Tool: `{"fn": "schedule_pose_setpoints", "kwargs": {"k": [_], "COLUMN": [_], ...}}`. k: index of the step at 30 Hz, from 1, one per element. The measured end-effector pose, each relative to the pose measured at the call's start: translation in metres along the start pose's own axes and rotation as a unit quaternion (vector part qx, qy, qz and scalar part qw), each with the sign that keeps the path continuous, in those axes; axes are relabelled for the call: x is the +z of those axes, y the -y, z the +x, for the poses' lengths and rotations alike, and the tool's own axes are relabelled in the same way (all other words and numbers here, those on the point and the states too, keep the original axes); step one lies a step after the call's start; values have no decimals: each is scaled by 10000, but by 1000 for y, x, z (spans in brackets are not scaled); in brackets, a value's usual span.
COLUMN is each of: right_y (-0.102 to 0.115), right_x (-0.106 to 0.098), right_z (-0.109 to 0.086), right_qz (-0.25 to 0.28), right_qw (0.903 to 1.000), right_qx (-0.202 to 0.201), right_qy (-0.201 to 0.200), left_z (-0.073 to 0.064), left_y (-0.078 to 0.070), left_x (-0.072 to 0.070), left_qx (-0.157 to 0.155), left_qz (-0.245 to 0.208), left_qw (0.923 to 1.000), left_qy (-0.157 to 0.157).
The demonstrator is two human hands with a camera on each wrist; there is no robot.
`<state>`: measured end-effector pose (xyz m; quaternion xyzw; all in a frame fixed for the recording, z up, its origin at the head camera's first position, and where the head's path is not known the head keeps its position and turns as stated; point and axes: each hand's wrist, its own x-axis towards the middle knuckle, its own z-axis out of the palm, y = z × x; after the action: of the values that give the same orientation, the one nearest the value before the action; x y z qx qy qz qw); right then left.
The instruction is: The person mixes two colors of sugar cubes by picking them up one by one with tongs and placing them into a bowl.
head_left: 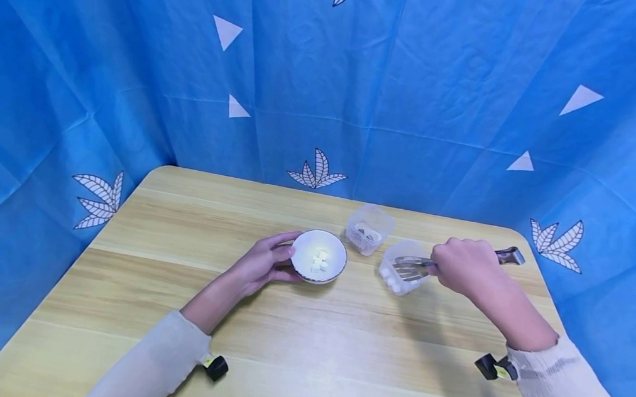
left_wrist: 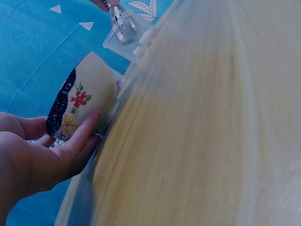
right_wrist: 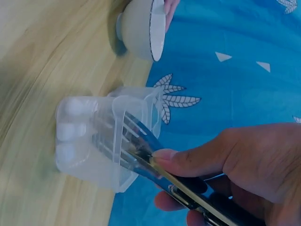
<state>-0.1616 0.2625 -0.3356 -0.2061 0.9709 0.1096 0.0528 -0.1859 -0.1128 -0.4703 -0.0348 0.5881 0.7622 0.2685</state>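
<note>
My left hand (head_left: 258, 264) holds a small white bowl (head_left: 305, 249) by its left side, thumb near the rim and fingers along the wall. Several small white pieces (head_left: 320, 261) lie inside it. Red and yellow flowers and a dark band decorate the bowl's outside in the left wrist view. In my right hand (head_left: 466, 269) is a pair of metal tongs (head_left: 510, 256) with slotted ends, gripped around the middle. Those ends reach down into a clear plastic container (right_wrist: 89, 175). White rounded pieces (right_wrist: 70, 131) sit at the bottom of that container.
Behind and left of that container stands a second clear plastic container (head_left: 382, 222) with white and dark contents. Everything rests on a light wooden table (head_left: 304, 361). A blue patterned curtain (head_left: 445, 109) hangs along the table's back and sides.
</note>
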Motion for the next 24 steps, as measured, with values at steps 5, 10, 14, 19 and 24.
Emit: {"fn": "schedule_pose_setpoints", "kwargs": {"k": [5,10,14,19,24], "right_y": [3,5,5,4,2], "right_x": [2,8,13,18,17], "right_z": [4,6,6,6,0], "right_qz": [-228,-490,-628,-675,-489], "right_qw": [9997,9979,9953,9940,9964], "right_qx": [-33,-173,-249,-309,-231], "right_qy": [-39,-382,-692,-799,-653], "left_z": [1,0,0,0,0], "left_y": [0,-1,-1,0,0], "left_x": [0,1,1,1,1], "left_qx": [-33,-24,-75,-44,-5], "left_qz": [11,4,-19,-15,23], "left_qw": [10000,10000,9999,10000,10000], "left_qy": [-28,-64,-112,-72,-49]}}
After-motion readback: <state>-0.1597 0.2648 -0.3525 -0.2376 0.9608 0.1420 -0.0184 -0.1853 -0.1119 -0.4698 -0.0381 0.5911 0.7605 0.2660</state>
